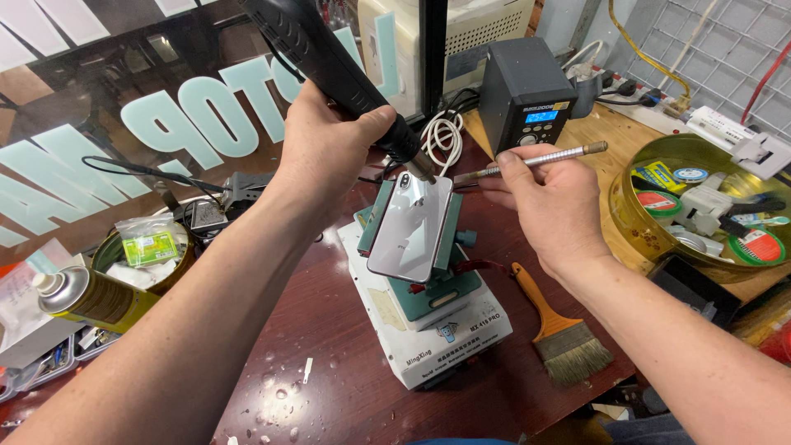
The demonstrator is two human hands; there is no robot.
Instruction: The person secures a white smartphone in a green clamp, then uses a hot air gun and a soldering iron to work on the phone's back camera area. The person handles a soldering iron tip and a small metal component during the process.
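Near the table edge lies a wooden-handled flat brush (560,330). Behind it, a white smartphone with glossy back (410,227) sits clamped in a green-and-white holding fixture (428,317). The left hand (325,152) wraps closed around a black hot-air gun (329,58), its nozzle at the phone's top corner. The right hand (548,202) pinches a thin metal blade tool (527,162), tip beside that edge. I think it is best to keep the heat moving and the blade flat.

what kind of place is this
Most likely a phone repair bench. The left hand aims a hot air gun at a phone clamped on a small fixture, the right hand holds a thin metal tool, and a soldering station stands behind.
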